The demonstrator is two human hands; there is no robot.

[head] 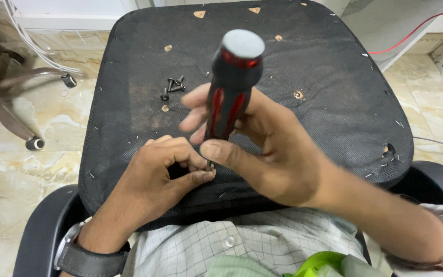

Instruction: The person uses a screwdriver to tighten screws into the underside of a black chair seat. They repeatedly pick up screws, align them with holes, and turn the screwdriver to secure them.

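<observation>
Black fabric chair underside [334, 102] backs the right hand [262, 149] gripping a stiff, grippy screwdriver handle [229, 97], while the left hand [165, 174] pinches its tip below, loose screws [173, 87] beyond the fingers.

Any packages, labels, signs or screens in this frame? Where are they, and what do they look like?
None in view: no package, label, sign or screen.
The right hand grips a red-and-black screwdriver over the black seat underside.
The left hand pinches at its tip.
Loose dark screws lie on the seat.
</observation>
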